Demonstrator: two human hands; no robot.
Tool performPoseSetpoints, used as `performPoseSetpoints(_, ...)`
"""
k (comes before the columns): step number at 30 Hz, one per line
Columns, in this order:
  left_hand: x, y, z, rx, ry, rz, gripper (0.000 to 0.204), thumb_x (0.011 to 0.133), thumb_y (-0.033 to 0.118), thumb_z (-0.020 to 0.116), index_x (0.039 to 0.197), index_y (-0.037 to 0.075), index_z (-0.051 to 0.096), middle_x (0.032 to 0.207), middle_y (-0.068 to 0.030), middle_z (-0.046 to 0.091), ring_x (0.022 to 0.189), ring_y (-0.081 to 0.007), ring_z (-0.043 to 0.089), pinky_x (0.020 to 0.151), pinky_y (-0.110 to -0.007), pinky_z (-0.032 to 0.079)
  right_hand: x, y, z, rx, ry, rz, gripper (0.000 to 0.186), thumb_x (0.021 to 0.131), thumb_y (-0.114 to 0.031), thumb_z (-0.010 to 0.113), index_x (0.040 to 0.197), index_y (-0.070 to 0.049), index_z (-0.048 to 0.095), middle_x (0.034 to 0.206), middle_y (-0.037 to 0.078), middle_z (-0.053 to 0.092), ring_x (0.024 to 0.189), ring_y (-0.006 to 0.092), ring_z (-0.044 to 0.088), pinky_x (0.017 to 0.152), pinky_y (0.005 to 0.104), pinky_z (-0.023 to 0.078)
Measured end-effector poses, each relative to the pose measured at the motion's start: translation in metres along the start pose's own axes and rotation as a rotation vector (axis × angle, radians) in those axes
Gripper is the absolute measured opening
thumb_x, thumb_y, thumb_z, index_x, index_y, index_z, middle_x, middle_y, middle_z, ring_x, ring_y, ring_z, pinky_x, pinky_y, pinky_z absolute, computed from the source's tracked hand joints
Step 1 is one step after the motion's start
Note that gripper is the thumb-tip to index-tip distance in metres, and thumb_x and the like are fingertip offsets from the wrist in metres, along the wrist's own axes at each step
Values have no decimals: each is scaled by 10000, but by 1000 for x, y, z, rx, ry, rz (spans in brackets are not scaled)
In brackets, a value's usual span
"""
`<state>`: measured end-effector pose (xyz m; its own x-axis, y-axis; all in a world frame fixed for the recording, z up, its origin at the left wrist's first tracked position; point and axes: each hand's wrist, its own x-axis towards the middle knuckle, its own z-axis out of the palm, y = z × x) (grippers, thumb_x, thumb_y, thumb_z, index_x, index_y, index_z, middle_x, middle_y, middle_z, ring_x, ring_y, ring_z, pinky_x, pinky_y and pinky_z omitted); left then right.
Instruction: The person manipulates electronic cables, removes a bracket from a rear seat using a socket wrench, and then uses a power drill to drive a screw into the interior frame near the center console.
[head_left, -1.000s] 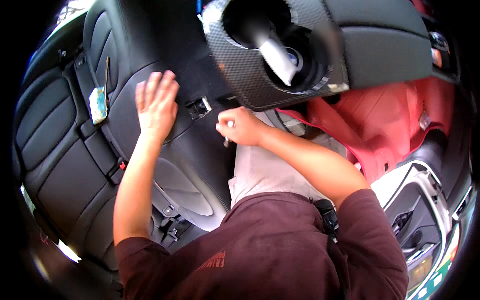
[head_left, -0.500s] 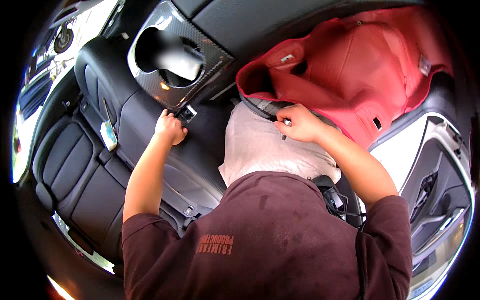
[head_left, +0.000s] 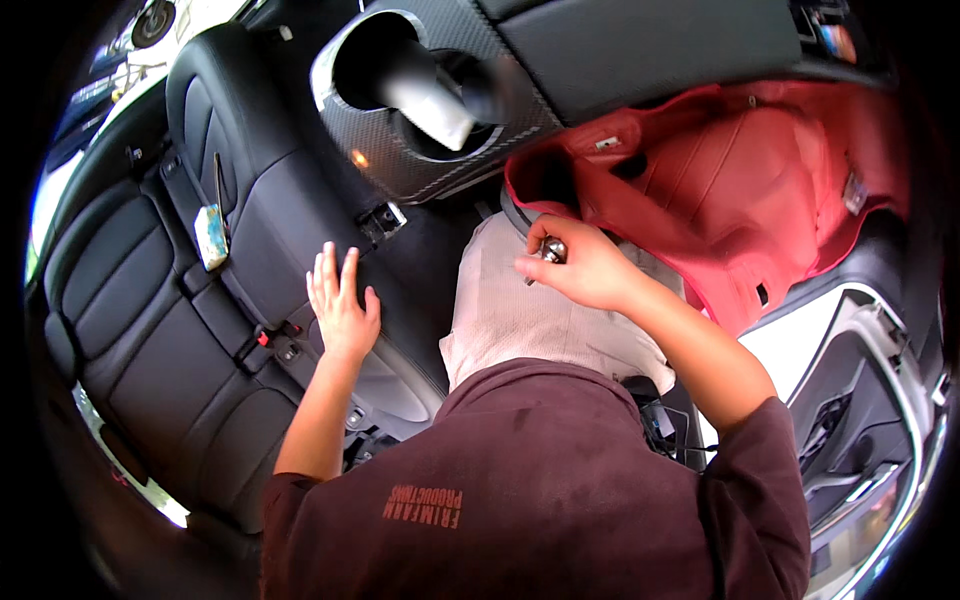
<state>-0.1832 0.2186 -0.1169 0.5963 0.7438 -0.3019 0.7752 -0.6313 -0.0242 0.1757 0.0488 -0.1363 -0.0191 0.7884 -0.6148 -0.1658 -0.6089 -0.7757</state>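
My left hand [head_left: 342, 310] lies with fingers spread on or just over the black leather seat [head_left: 277, 225], near its edge. My right hand [head_left: 585, 272], over my pale trousers [head_left: 510, 328], grips a small metal tool [head_left: 552, 252] with a rounded, shiny end; its rest is mostly hidden by my fingers. Above and between my hands is a small square fitting [head_left: 384, 220] with bright metal, set in black trim below the carbon-patterned console [head_left: 355, 125]. A white object [head_left: 448, 122] slants in the console's cup holders, partly blurred.
A red leather-like cover or garment [head_left: 720, 180] fills the right side under the black armrest [head_left: 650, 45]. An open door [head_left: 860, 420] is at lower right. A blue-and-white packet [head_left: 212, 240] and thin stick [head_left: 217, 175] lie on the seat at left. Red buckle [head_left: 263, 339] sits lower.
My right hand first moved right, away from the fitting, and now holds the tool with its rounded end showing. My left hand moved lower, its fingers going from bent to spread. The view has shifted.
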Motion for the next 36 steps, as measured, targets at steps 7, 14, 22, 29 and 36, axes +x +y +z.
performPoseSetpoints(7, -18, -4, 40, -296, 299, -605, 902, 951, 223, 752, 1707, 95, 278, 1783, -225, 188, 1632, -429, 224, 1325, -557, 187, -38, -176, -55, 224, 211, -722, 238, 1103, -230, 591, 1222, -26, 566, 904, 123, 642, 579, 197, 683, 496, 307, 568)
performPoseSetpoints(14, -3, -27, 71, -490, 507, -799, 763, 1022, 214, 666, 1671, 5, 321, 1731, -260, 313, 1606, -443, 289, 1314, -543, 212, 35, -230, -120, 34, 638, -473, 320, 1189, -375, 438, 1116, -77, 529, 761, 77, 604, 535, 203, 649, 475, 326, 545)
performPoseSetpoints(22, 21, -10, 46, -256, 564, -924, 683, 1093, 362, 450, 1621, -65, 386, 1691, -291, 378, 1564, -472, 365, 1282, -570, 266, 54, -245, -130, 377, 716, -176, 278, 1156, -435, 481, 1132, -169, 558, 653, -2, 446, 388, 116, 363, 348, 273, 288)
performPoseSetpoints(29, 30, -13, 46, -279, 470, -970, 750, 1088, 426, 390, 1626, -95, 341, 1693, -309, 353, 1572, -488, 337, 1279, -594, 239, 55, -235, -130, 87, 859, -182, 361, 1152, -454, 432, 1027, -124, 508, 640, 22, 415, 373, 119, 327, 327, 258, 300)
performPoseSetpoints(36, 27, -17, 52, -371, 402, -967, 835, 997, 350, 477, 1648, -109, 224, 1724, -337, 236, 1621, -509, 208, 1310, -646, 135, 56, -237, -136, 119, 870, -100, 348, 1140, -458, 445, 1053, -127, 509, 638, 40, 415, 365, 143, 358, 320, 278, 328)
